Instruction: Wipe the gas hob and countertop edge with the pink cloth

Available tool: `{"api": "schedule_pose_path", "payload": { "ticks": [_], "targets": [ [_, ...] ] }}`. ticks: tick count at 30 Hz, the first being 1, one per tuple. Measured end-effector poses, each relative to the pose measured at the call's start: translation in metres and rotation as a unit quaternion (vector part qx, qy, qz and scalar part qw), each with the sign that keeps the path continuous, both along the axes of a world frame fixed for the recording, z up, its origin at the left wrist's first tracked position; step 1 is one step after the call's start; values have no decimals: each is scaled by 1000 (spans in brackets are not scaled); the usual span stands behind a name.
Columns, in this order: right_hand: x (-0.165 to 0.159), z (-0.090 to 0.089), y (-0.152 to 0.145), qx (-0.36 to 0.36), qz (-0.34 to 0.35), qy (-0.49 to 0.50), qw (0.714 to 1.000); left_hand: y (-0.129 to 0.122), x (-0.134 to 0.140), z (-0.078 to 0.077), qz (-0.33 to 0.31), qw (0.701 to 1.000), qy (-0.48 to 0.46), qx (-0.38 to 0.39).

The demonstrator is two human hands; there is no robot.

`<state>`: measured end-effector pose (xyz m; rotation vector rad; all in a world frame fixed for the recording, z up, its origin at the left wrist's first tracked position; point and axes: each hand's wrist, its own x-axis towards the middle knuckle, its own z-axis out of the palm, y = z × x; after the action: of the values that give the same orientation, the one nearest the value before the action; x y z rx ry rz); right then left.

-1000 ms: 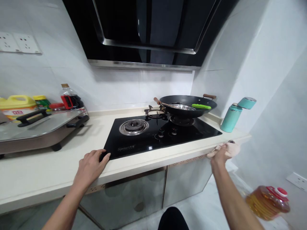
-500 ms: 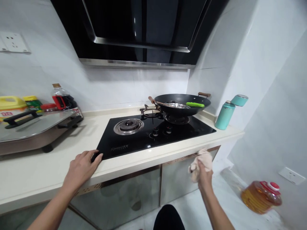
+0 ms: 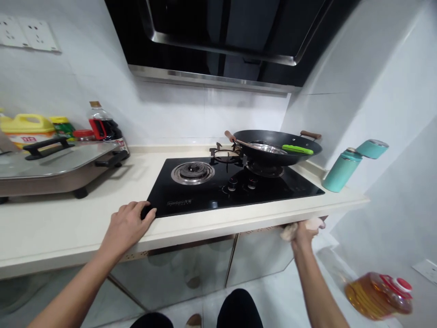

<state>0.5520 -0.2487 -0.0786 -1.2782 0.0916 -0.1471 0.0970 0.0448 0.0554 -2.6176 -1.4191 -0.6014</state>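
My left hand (image 3: 128,228) rests on the counter (image 3: 85,223), thumb and fingers apart around the front left corner of the black gas cooktop (image 3: 201,202). Bunched in my right hand (image 3: 303,236) is a pale cloth (image 3: 289,231), with its ends sticking out on both sides of the fingers. That hand is just under the counter's front edge, against the top of the right cabinet door (image 3: 261,255). On the cooktop's right burner sits a black wok (image 3: 293,157) with wooden handles. It holds a shiny metal dish and a bright green handle (image 3: 297,149).
A lidded electric pan (image 3: 68,171) stands at the left, with a soy sauce bottle (image 3: 105,130) and yellow jug (image 3: 29,125) behind. A teal flask (image 3: 342,171) is near the counter's right end. An oil jug (image 3: 378,296) stands on the floor. The black hood (image 3: 211,41) overhangs.
My right hand has moved up and slightly right with the cloth, to the strip beneath the counter edge. The view has shifted. My left hand stays at the cooktop's corner.
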Motion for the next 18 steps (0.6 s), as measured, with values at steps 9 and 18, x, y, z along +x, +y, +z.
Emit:
{"api": "schedule_pose_path", "payload": {
  "ticks": [9,18],
  "targets": [
    [-231,-57,101,-150,163,-32,975,-4,1,0,2,1000,-9,-16],
    [-212,-57,77,-215,179,-101,955,-19,4,1,-4,999,-40,-16]
  ]
}}
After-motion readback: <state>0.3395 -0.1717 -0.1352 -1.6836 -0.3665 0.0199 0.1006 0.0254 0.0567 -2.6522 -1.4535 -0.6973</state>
